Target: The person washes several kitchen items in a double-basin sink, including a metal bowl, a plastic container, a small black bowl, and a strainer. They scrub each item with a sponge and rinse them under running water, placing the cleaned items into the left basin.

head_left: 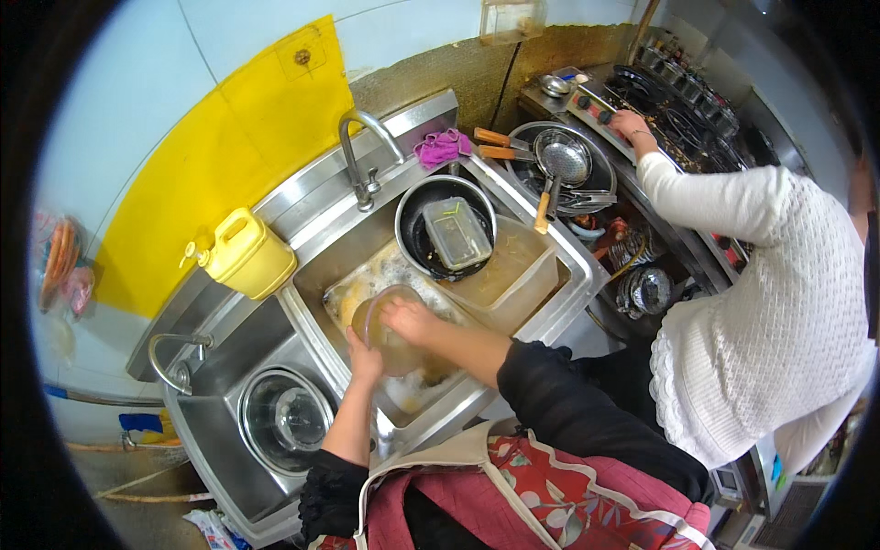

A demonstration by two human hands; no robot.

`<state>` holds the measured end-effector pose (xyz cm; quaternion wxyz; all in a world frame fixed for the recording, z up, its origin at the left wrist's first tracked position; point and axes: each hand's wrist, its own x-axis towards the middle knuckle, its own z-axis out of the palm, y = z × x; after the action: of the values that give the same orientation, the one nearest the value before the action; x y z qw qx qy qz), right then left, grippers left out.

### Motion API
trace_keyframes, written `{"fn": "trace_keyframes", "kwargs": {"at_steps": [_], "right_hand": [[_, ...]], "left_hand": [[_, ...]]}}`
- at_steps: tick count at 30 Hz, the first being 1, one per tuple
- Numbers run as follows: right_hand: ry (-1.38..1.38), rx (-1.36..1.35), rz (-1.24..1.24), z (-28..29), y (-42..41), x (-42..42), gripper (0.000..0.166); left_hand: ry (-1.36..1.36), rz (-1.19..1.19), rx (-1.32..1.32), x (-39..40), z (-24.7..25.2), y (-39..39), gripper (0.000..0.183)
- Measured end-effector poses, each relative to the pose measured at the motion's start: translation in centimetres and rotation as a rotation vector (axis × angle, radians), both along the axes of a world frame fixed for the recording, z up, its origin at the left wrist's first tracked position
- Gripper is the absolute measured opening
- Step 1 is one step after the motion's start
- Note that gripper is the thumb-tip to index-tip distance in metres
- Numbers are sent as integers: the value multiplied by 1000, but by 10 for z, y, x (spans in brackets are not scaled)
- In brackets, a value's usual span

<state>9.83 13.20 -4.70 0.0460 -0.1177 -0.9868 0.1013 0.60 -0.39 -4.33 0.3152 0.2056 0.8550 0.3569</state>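
Note:
Over soapy water in the large steel sink, my left hand grips the near left rim of a clear plastic bowl. My right hand reaches inside this bowl; its fingers are partly blurred, and whether they hold anything cannot be told. Just beyond, a black pan holds a clear rectangular plastic container. Beside it on the right sits a larger translucent plastic tub with cloudy water.
A yellow jug and faucet stand behind the sink. The left basin holds metal bowls. A purple cloth and strainers lie at the right. A person in white stands at the stove, a hand at its knobs.

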Motion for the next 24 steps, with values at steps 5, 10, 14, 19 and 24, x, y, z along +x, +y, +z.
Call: {"fn": "trace_keyframes", "kwargs": {"at_steps": [5, 10, 14, 19, 24], "right_hand": [[112, 210, 76, -37, 18, 20, 22], [-71, -1311, -172, -58, -38, 0, 28], [11, -1667, -276, -19, -36, -12, 48], [-403, -557, -160, 13, -26, 19, 42], [22, -287, -269, 43, 8, 31, 34]], "left_hand": [[141, -87, 216, 4, -2, 1, 75], [34, 24, 430, 2, -54, -5, 72], [-325, 270, 417, 3, -2, 5, 69], [-282, 341, 361, -19, 0, -3, 68], [71, 78, 6, -23, 19, 9, 76]]}}
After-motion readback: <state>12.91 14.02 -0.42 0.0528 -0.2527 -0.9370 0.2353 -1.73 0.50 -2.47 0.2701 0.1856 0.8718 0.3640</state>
